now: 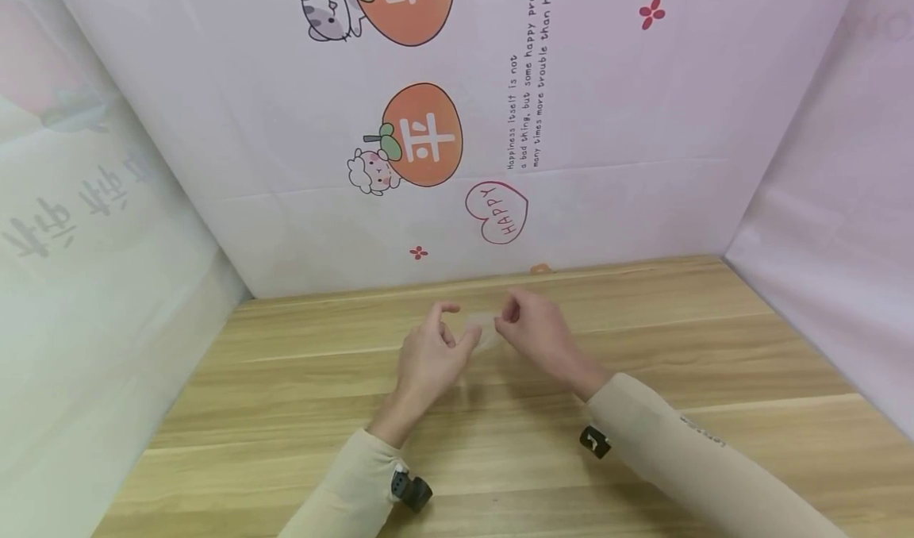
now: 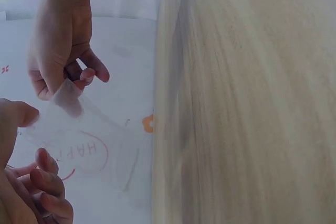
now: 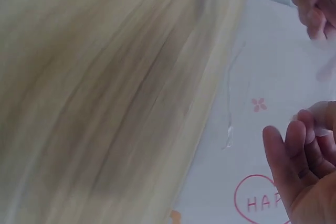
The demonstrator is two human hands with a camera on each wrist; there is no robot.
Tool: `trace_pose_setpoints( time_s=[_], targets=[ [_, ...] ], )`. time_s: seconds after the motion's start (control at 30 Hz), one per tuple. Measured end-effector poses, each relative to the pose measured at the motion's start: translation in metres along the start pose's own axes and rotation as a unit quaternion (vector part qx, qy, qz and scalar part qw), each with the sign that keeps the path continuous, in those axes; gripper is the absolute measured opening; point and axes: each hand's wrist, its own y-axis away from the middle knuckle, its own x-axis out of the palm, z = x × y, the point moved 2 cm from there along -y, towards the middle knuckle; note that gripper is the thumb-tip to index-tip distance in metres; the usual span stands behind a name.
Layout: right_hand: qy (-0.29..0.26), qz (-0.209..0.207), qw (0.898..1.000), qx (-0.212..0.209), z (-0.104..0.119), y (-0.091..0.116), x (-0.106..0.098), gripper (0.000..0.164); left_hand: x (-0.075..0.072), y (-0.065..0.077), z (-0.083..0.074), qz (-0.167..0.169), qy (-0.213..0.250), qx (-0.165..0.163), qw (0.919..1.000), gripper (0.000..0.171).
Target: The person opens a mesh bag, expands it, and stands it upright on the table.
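Between my two hands hangs a thin piece of clear plastic film (image 1: pixel 487 333), almost invisible in the head view. Whether it is a bag or a single sheet, I cannot tell. My right hand (image 1: pixel 540 334) pinches one corner between thumb and forefinger, as the left wrist view shows. There the see-through film (image 2: pixel 102 129) spreads down from those fingertips. My left hand (image 1: pixel 431 357) is beside the film's other side, thumb and fingers spread apart with a gap between them. Its thumb is close to the film; contact is unclear. Both hands are above the table.
A wood-grain table (image 1: pixel 300 411) lies under the hands. Behind it stands a white printed cloth wall (image 1: pixel 607 125), with more white cloth at left (image 1: pixel 86 284) and right (image 1: pixel 842 220). Dark wrist cameras sit at the left cuff (image 1: pixel 411 491) and right cuff (image 1: pixel 595 441).
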Motion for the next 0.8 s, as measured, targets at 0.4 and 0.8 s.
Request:
trace_pose_setpoints(
  time_s=[0.4, 0.8],
  targets=[
    [0.001, 0.031, 0.999, 0.017, 0.002, 0.002, -0.002, 0.034, -0.005, -0.005, 0.003, -0.023, -0.005, 0.051, 0.9984, 0.044],
    [0.083, 0.074, 0.987, -0.116, 0.012, -0.001, 0.001, 0.008, -0.005, -0.009, -0.001, 0.008, -0.063, 0.089, 0.9940, 0.041]
  ],
)
